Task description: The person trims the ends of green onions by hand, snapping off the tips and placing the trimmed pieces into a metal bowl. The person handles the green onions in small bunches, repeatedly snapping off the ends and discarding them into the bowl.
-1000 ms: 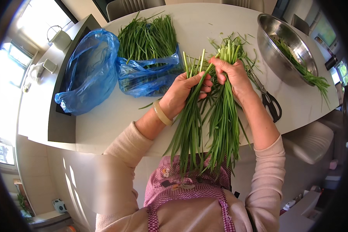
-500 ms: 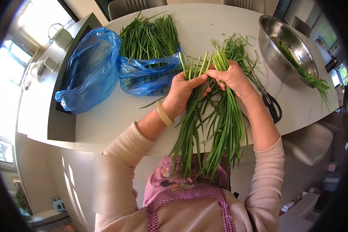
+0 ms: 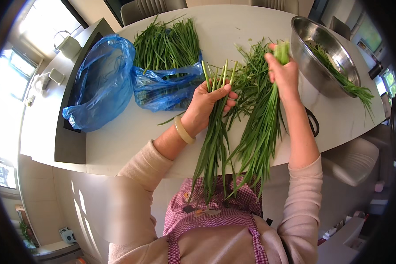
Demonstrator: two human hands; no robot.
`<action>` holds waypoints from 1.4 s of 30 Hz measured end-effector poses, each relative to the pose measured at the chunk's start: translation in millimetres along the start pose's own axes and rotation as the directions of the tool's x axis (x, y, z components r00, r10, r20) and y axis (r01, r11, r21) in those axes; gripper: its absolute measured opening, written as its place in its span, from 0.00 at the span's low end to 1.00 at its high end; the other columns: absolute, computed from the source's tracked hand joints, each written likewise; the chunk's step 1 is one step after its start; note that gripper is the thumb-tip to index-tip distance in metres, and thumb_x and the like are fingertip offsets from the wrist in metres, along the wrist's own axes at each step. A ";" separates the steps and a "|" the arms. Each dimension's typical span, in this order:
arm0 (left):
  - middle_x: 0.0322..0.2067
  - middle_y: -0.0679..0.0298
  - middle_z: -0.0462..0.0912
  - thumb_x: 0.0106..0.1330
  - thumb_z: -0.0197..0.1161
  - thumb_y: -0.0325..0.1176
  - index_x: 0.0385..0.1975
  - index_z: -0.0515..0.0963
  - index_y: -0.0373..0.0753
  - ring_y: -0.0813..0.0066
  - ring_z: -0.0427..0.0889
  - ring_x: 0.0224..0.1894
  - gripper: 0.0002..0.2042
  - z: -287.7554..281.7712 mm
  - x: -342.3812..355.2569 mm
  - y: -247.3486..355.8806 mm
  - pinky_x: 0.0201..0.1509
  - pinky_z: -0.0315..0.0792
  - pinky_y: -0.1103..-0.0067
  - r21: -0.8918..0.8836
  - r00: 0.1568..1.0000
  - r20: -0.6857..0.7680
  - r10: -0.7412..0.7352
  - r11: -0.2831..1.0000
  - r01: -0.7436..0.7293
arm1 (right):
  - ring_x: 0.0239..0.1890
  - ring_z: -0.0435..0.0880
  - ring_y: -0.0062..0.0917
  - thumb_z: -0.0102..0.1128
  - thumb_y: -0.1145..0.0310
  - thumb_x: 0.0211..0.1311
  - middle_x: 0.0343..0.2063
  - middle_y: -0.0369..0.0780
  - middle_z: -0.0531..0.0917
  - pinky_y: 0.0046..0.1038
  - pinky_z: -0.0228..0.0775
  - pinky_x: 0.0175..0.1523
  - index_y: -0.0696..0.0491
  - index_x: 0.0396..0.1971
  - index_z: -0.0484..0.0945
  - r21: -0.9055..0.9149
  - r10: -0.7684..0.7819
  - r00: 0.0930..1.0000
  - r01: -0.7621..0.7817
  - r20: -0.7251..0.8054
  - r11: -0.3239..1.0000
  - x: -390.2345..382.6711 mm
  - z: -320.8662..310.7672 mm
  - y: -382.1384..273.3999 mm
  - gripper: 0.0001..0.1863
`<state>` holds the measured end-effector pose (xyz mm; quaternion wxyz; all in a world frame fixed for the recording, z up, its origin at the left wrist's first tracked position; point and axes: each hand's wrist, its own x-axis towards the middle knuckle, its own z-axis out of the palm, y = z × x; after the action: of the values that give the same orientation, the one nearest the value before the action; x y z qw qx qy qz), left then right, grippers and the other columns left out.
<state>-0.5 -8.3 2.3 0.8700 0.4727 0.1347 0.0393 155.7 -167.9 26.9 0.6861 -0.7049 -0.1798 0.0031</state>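
Note:
My left hand (image 3: 203, 105) is closed round a small bunch of garlic chives (image 3: 212, 152), pale stem ends up and green leaves hanging past the table edge. Farther right, my right hand (image 3: 285, 75) grips a thicker bunch of garlic chives (image 3: 260, 138) near its pale ends. That bunch's leaves trail toward me over the table. Between and behind the hands lies a loose heap of chive leaves (image 3: 248, 66). Beside my right forearm, a black scissors handle (image 3: 313, 121) shows; the blades are hidden.
A blue plastic bag (image 3: 167, 92) at the back left holds many more chives (image 3: 167, 46). Its puffed-up part (image 3: 103, 83) leans by the dark counter edge. At the right stands a steel bowl (image 3: 314, 72) with some chives (image 3: 334, 68) hanging over its rim.
My right hand has moved away from the left, up and to the right, taking the thicker chive bunch along. My left hand stays nearly in place with its smaller bunch. The scissors are now more covered.

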 end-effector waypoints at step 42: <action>0.30 0.65 0.82 0.68 0.59 0.36 0.39 0.78 0.37 0.78 0.82 0.28 0.09 1.3 -1.5 0.7 0.31 0.78 0.83 0.058 0.992 0.069 -0.107 0.993 0.103 | 0.15 0.71 0.14 0.64 0.66 0.57 0.15 0.31 0.75 0.19 0.64 0.21 0.54 0.30 0.79 0.131 0.184 0.807 -0.306 0.561 0.943 -30.1 28.5 -8.6 0.08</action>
<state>-1.6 -9.2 3.9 0.8621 0.4893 0.1290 -0.0272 118.2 -148.1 26.2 0.6730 -0.6142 -0.2715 0.3100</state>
